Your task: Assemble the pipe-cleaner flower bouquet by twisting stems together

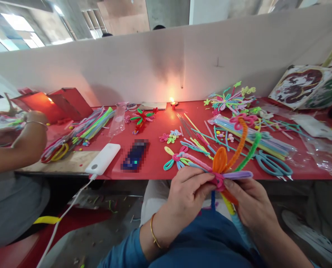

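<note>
My left hand point(189, 191) and my right hand point(249, 203) are both closed on a bundle of pipe cleaners point(230, 163) held over my lap, just in front of the red table's edge point(154, 173). The bundle has an orange loop, a long orange stem, a green stem, a purple strand and a pink knot at the centre. My fingertips pinch around that pink knot. A blue and yellow tail hangs below between my hands.
Teal scissors point(272, 163), packs of pipe cleaners point(252, 137), finished flowers point(230, 98) and a lit candle point(173, 102) lie on the table. A white power bank point(104, 158) and a phone point(135, 154) sit near the edge. Another person's arm point(15, 149) rests at the left.
</note>
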A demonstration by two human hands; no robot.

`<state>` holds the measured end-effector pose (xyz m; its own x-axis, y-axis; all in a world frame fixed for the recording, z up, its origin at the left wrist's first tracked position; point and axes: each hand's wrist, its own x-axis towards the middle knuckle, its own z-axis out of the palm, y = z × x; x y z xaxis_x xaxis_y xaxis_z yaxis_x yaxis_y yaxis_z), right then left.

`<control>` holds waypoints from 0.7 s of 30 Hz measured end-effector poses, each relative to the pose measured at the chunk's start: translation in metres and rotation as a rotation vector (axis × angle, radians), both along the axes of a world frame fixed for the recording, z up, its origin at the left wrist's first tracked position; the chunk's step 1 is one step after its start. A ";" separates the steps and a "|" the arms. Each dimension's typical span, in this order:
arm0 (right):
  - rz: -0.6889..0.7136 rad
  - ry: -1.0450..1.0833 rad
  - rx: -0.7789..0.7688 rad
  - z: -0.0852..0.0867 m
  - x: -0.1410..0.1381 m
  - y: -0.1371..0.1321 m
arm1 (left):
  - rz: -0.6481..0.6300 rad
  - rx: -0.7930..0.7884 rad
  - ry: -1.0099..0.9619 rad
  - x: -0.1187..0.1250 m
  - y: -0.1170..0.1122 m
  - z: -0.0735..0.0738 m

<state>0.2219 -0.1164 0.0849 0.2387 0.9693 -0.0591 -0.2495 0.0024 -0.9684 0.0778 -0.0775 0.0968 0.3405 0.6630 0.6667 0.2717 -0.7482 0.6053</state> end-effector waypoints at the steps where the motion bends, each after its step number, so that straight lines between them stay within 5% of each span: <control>1: -0.003 0.049 -0.002 0.000 -0.001 0.001 | -0.013 -0.002 -0.001 0.000 0.001 0.001; 13: 0.002 0.272 -0.069 0.011 -0.012 0.006 | -0.034 -0.095 0.114 -0.003 0.005 0.006; 21: 0.068 0.057 -0.086 0.006 -0.006 0.002 | 0.024 -0.165 0.114 -0.004 0.003 0.005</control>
